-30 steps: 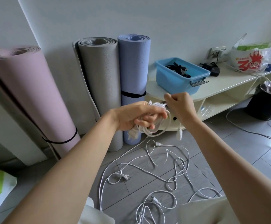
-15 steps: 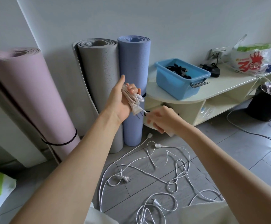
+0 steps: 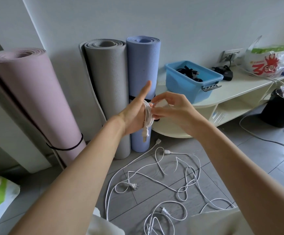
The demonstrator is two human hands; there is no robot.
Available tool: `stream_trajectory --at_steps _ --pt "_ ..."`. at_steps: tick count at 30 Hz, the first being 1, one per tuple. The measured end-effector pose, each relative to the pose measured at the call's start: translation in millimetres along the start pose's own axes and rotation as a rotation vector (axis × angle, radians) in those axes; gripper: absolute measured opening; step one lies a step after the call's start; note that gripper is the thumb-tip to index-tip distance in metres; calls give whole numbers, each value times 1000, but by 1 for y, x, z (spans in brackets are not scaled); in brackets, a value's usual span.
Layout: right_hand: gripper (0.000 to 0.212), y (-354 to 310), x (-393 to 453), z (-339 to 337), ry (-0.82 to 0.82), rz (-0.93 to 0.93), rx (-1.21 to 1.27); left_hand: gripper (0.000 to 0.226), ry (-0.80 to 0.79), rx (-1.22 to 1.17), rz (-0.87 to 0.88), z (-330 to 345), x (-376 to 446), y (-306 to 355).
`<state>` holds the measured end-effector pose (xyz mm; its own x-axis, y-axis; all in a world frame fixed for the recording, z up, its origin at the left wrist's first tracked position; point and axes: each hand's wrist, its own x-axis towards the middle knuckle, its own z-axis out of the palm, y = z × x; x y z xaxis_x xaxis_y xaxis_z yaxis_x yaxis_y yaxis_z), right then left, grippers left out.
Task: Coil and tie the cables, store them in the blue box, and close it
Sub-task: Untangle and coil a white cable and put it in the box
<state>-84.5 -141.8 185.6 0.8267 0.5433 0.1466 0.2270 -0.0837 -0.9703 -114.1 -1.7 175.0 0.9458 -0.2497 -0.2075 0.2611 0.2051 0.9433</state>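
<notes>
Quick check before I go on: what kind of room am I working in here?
Most likely a room in a home, not a workshop. Rolled yoga mats lean against the wall, a low cream shelf unit holds the blue box and a shopping bag, and the floor is tiled.

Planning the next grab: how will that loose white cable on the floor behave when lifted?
The thin white cable on the grey floor tiles lies in slack, crossing loops, so it is probably floppy and will trail and snag. It looks light; its plug will likely dangle, like the plug hanging from the coil in the left hand.

Tiled floor (image 3: 239,158), loose white cables (image 3: 180,187), probably tangled
</notes>
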Motion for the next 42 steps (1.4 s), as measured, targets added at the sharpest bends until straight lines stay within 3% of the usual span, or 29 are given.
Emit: stream_trajectory --at_steps 3,7,10,12,16,19,22,24,27,32,35,39,42 --pt "24 -4 -4 -2 2 14 58 59 -124 130 7 -1 -8 -2" --pt "26 6 2 -4 31 -63 -230 44 -166 190 -65 -6 -9 -10" --pt "18 19 4 0 35 -134 -468 9 -162 285 -194 2 -10 -15" --pt "23 27 2 4 11 -145 -514 13 -146 323 -272 8 -9 -18" --pt "59 37 -6 14 -182 189 -172 25 -106 361 -265 13 -5 -23" --pt "79 43 -1 17 -108 212 -260 20 -52 307 -225 4 -7 -22" --pt "81 45 6 14 33 170 -271 21 52 111 -161 -7 -8 -20" --pt "72 43 7 13 104 219 -71 23 65 -36 -145 -9 -9 -16" --pt "42 39 11 19 160 339 272 23 80 -85 -132 -9 -5 -13" --pt "35 45 19 22 539 565 540 12 329 -71 -160 0 15 -29" --pt "32 44 22 15 718 594 586 15 357 -54 -124 13 28 -34" --pt "31 48 29 12 709 570 472 7 264 -34 -57 13 32 -37" --pt "33 53 28 11 522 563 336 6 268 46 -64 8 27 -41"
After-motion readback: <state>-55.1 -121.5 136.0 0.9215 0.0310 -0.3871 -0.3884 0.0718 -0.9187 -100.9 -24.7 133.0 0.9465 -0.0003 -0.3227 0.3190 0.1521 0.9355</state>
